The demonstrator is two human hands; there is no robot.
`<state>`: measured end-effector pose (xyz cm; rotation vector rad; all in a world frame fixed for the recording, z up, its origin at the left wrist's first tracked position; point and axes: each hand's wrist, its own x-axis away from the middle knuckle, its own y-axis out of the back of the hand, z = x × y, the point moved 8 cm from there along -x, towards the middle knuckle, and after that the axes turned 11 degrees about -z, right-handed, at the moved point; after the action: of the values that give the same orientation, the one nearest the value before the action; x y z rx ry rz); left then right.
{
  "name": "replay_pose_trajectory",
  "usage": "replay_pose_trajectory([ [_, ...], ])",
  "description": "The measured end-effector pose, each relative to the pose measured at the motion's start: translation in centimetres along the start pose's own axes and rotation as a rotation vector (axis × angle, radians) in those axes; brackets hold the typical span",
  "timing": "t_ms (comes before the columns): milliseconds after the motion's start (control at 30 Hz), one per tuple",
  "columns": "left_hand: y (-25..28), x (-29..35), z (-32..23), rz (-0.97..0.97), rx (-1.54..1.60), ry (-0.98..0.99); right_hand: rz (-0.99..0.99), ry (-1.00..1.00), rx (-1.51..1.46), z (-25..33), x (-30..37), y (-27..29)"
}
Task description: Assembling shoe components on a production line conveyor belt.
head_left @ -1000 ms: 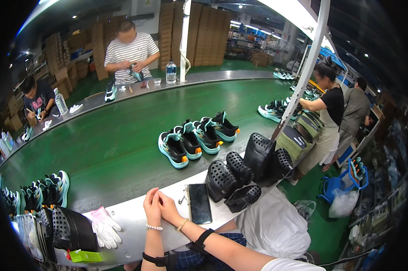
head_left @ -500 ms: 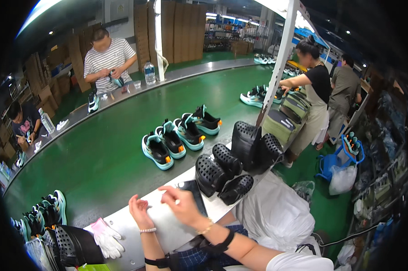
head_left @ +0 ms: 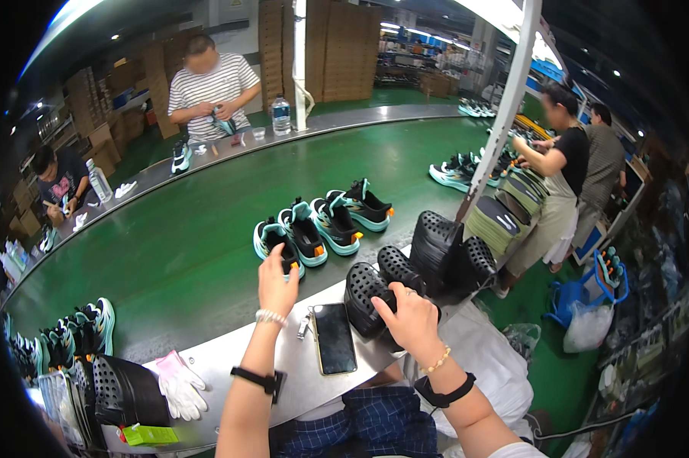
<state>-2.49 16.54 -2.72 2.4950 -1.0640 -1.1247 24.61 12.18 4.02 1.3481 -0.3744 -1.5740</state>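
Observation:
Several black sneakers with mint-green soles and orange heel tabs stand in a slanted row on the green belt. My left hand point(head_left: 278, 284) reaches over the heel of the nearest sneaker point(head_left: 277, 238), fingers stretched out; contact cannot be made out. My right hand point(head_left: 409, 319) is over the group of black perforated clog-like pieces point(head_left: 366, 288), thumb and fingers apart. It hides most of the front piece, and I cannot tell whether it touches it. Between my forearms, a dark-screened phone point(head_left: 334, 338) lies on the metal ledge, with a small silvery object point(head_left: 305, 327) beside it.
White gloves point(head_left: 181, 388) and more black perforated pieces point(head_left: 127, 393) sit on the ledge point(head_left: 234, 366) at left. More sneakers point(head_left: 77, 336) stand far left. A white post point(head_left: 506, 99) rises at right. Co-workers point(head_left: 213, 95) stand across the belt and at right point(head_left: 562, 153).
My hands have moved apart: the left forward to the nearest sneaker, the right over to the black pieces. The phone is uncovered. The view has shifted, and the co-worker at right has raised their arms.

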Motion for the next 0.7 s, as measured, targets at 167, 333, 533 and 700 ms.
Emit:
replay_pose_trajectory([
  [167, -6.7, -2.4, 3.7, 0.326, -0.614, -0.169, 0.028, 0.028, 0.128, 0.6, 0.6, -1.9],
  [333, -9.8, -3.8, 4.2, 0.471, -0.708, -0.129, 0.074, 0.047, 0.255, -0.3, 1.0, -2.7],
  [533, -7.0, -2.9, 3.7, 0.412, -0.561, -0.009, 0.101, 0.041, 0.265, -0.6, 0.8, -2.8],
  [700, -3.1, -0.4, 4.8, 0.417, -0.580, -0.036, 0.051, 0.080, 0.328, 0.2, 0.3, -1.6],
])
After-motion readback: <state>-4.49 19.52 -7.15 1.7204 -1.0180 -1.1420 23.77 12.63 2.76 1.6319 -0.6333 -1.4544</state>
